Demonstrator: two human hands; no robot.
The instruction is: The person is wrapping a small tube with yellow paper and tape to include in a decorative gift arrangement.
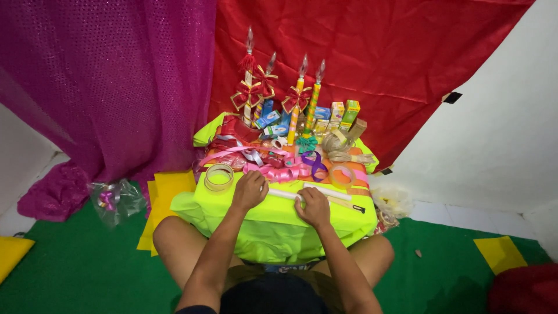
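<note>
On the low table draped in a neon yellow-green cloth [273, 212], both hands rest on a thin white rod [288, 195] that lies across the cloth near the person's lap. The left hand [250, 189] is curled loosely over the rod's left end, fingers bent down; whether it truly pinches the rod or only presses on it, I cannot tell. The right hand [314, 207] covers the rod toward its right part, palm down and fingers folded, and again the grip itself is hidden under the knuckles. A second pale stick [328, 191] lies just beyond the right hand, and a thin dark-tipped tool [349, 205] sits near the table's right edge. To work the rod well, it seems wise to keep it flat on the cloth, steady one end with the left hand and let the right hand do the fine handling, so the rod does not roll toward the clutter behind. That clutter is close: a roll of clear tape [219, 177] stands just left of the left hand, pink ribbon bows [282, 171] and a purple ribbon loop [315, 164] lie right behind the rod, and tall decorated candles [297, 96] with red bows rise at the back against the red backdrop [378, 58]. A magenta curtain [116, 81] hangs to the left.
</note>
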